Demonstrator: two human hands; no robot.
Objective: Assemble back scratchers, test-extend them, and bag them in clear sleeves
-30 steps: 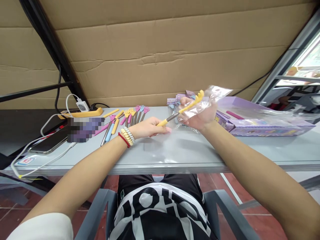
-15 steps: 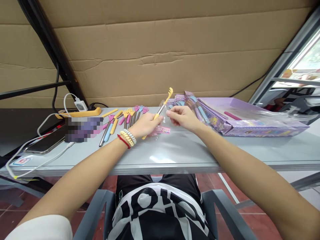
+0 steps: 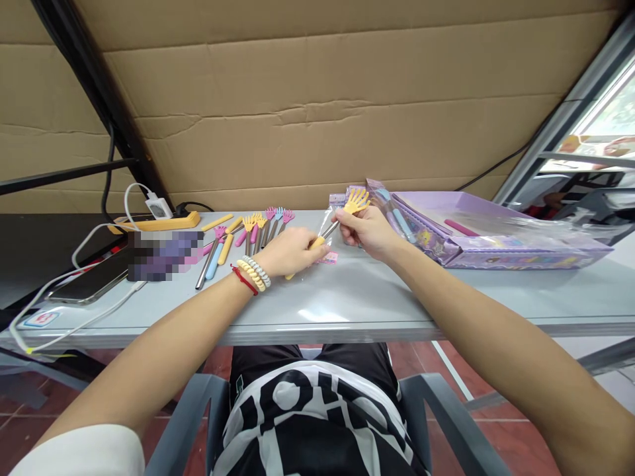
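A yellow back scratcher (image 3: 356, 201) with a hand-shaped head and a metal shaft is held between both hands. My left hand (image 3: 292, 253) is closed around its yellow handle. The fingers of my right hand (image 3: 364, 228) pinch the shaft just below the head. Beneath the hands lies a clear plastic wrapper with a pink printed label (image 3: 328, 258), partly hidden by my left hand. Left of that hand, several back scratcher heads on metal shafts (image 3: 249, 228) in yellow, pink and blue lie beside loose coloured handles (image 3: 225, 250).
At right stands a purple open box (image 3: 516, 259) with plastic film and a pink handle inside. Wrapped back scratchers (image 3: 397, 215) lean against it. At left are a phone (image 3: 92, 281), white cables and a yellow power strip (image 3: 191, 221). Cardboard (image 3: 317, 99) walls the table's back.
The back scratcher's head has turned to show its spread fingers and tilted to the right. My right hand, apart from it before, now grips the shaft.
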